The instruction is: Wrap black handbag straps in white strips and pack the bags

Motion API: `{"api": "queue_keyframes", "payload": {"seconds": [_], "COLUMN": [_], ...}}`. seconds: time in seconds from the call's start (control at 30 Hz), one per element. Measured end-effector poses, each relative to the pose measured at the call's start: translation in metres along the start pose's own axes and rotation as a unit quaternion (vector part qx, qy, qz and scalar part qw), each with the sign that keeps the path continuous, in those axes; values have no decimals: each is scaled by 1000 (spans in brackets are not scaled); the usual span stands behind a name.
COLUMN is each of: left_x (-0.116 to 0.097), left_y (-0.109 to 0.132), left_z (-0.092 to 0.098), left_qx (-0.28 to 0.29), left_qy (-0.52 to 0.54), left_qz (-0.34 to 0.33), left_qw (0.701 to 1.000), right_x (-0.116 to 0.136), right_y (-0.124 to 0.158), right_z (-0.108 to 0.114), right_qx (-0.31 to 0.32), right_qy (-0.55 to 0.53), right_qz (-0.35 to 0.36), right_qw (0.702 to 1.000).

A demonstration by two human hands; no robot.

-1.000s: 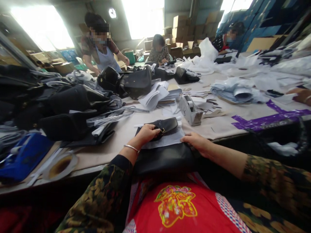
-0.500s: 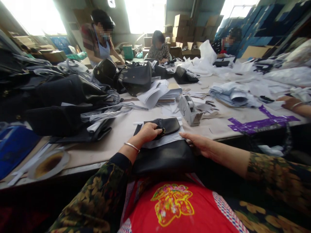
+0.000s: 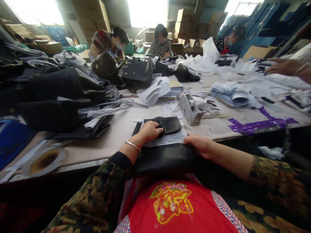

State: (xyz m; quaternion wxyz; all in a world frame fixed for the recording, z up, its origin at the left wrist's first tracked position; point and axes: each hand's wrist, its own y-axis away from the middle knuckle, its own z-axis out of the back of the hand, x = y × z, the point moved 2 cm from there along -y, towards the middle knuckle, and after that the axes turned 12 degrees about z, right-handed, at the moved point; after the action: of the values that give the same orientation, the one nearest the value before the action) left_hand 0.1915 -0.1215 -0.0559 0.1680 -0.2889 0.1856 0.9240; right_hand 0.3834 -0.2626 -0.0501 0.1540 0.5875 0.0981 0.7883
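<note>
A black leather bag [image 3: 165, 158] lies at the table's front edge, close to my body. Its short upper flap [image 3: 174, 124] carries a small gold buckle [image 3: 164, 129], and a white sheet [image 3: 170, 139] lies between that flap and the bag's lower part. My left hand [image 3: 150, 131] is closed at the buckle, gripping the flap's strap with thumb and fingers. On the right side, my right hand [image 3: 198, 143] pinches the white sheet's edge by the bag's side; its lower fingers are partly hidden.
A tape dispenser [image 3: 190, 110] stands just beyond the bag. Black bags [image 3: 65, 84] are piled at left, near a tape roll [image 3: 43, 160]. Papers [image 3: 155, 92], rolled white sheets [image 3: 239, 94] and purple tape [image 3: 262, 124] lie around. Co-workers sit opposite; another person's hand [image 3: 284, 66] reaches in at right.
My right fingers have closed at the white sheet's edge, where the thumb was stretched out. My left hand has hardly moved. The co-worker at far left has bent lower; the other person's hand at right has risen.
</note>
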Motion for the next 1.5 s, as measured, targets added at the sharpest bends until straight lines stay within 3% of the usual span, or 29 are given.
{"api": "queue_keyframes", "payload": {"seconds": [0.07,0.13,0.17,0.23,0.3,0.37,0.47,0.6,0.77,0.97,1.07,1.17,1.23,1.5], "left_x": [0,1,1,1,1,1,0,-1,-6,-15,-18,-19,-20,-26], "left_y": [0,-1,-1,-2,-2,-2,-2,-3,-2,10,14,16,19,42], "left_z": [0,-1,-1,0,0,1,2,2,1,-5,-9,-10,-11,-29], "left_qx": [1,2,2,1,1,2,6,9,-2,-25,-35,-40,-42,-48], "left_qy": [-1,0,0,-1,-1,0,2,0,-31,-86,-111,-132,-142,-237], "left_qz": [2,4,4,4,5,7,10,9,3,-13,-21,-29,-35,-124], "left_qw": [1000,1000,1000,1000,1000,1000,1000,1000,1000,996,993,990,988,962], "right_x": [7,23,31,46,54,56,50,43,37,2,-14,-21,-22,-20], "right_y": [7,16,21,26,25,19,9,6,9,16,17,14,12,14], "right_z": [8,12,9,-3,-20,-34,-44,-40,-28,-7,-1,-1,-2,1], "right_qx": [-70,-143,-140,-41,80,140,156,166,144,-80,-144,-136,-118,-111], "right_qy": [140,275,323,380,411,439,476,488,443,303,237,137,83,96], "right_qz": [68,213,292,396,410,384,359,364,389,346,276,171,127,77], "right_qw": [985,927,889,835,811,800,788,775,795,884,920,966,981,986]}}
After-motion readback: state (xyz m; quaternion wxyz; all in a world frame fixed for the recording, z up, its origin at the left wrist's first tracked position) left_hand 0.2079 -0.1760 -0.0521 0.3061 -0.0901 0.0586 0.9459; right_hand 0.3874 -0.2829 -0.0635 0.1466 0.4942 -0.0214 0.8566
